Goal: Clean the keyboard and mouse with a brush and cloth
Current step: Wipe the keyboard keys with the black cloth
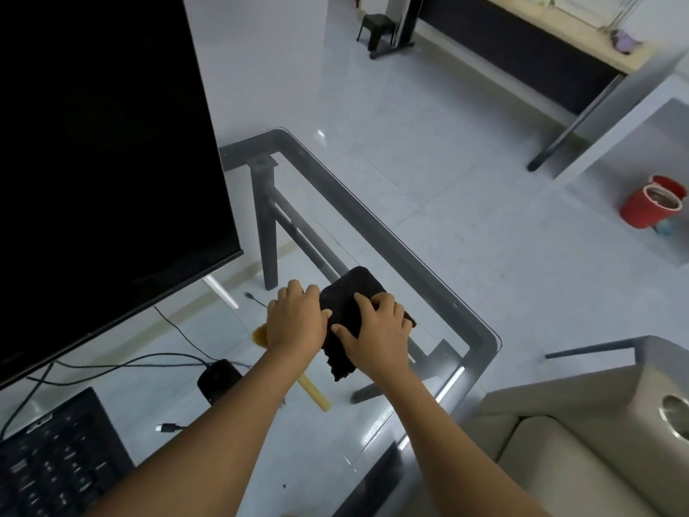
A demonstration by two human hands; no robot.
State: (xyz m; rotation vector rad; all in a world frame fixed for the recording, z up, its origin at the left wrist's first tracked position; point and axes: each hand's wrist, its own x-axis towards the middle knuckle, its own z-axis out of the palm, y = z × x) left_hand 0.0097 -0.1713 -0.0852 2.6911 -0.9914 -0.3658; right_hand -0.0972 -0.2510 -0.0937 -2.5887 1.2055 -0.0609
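Cloth (pixel 350 307), dark and folded, lies on the glass counter (pixel 481 330) near its right edge, with both hands on it. The left hand (pixel 296 319) rests at the cloth's left side, fingers curled down over its edge, thumb against the fabric; whether it grips or only presses cannot be told. The right hand (pixel 374 335) lies flat on top of the cloth, fingers spread, thumb pointing left along the near part, pressing rather than closing around it. A ragged corner of the cloth hangs toward the viewer below the right wrist.

Under the left forearm a brush (pixel 315 395) lies on the counter: its pale yellow handle sticks out toward the near right, and a bit of tan bristle shows just left of the left wrist. The mouse (pixel 218 380), black, sits on the counter just left of the left forearm, its cable running left. The keyboard (pixel 56 464), black, lies at the lower left, well apart from the cloth. A loose cable plug (pixel 167 428) rests between keyboard and forearm. A dark monitor (pixel 104 162) fills the upper left. Beyond the counter, a red bucket (pixel 650 207) stands on the pale tiled floor.
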